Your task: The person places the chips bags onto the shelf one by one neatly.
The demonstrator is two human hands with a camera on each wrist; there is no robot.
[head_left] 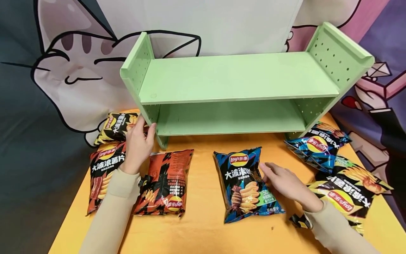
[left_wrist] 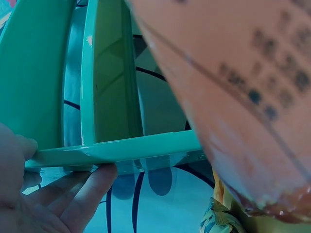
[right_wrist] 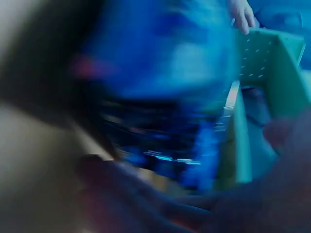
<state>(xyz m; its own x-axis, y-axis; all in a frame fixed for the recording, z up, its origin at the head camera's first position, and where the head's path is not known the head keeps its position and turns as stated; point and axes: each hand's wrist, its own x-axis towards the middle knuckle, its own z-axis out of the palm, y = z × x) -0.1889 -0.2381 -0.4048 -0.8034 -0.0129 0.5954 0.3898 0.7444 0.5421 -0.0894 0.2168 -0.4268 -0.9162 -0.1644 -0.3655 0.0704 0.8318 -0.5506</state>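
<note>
A light green two-tier shelf [head_left: 238, 77] stands at the back of the table. My left hand [head_left: 137, 146] grips its left side panel; in the left wrist view the thumb and fingers lie on opposite sides of the panel edge [left_wrist: 121, 149]. A blue Lay's chip bag [head_left: 238, 173] lies front-up before the shelf. My right hand [head_left: 285, 181] is at that bag's right edge, its fingers loosely bent; whether it touches the bag is unclear. The right wrist view is blurred, with the blue bag [right_wrist: 165, 73] close to the lens.
Left of centre lie a back-up red chip bag [head_left: 168, 176], another red bag [head_left: 103, 165] and a yellow-black bag [head_left: 115, 127]. On the right, a blue bag [head_left: 320, 144] lies by the shelf's foot, near yellow-black bags [head_left: 345, 197]. Printed cloth hangs behind.
</note>
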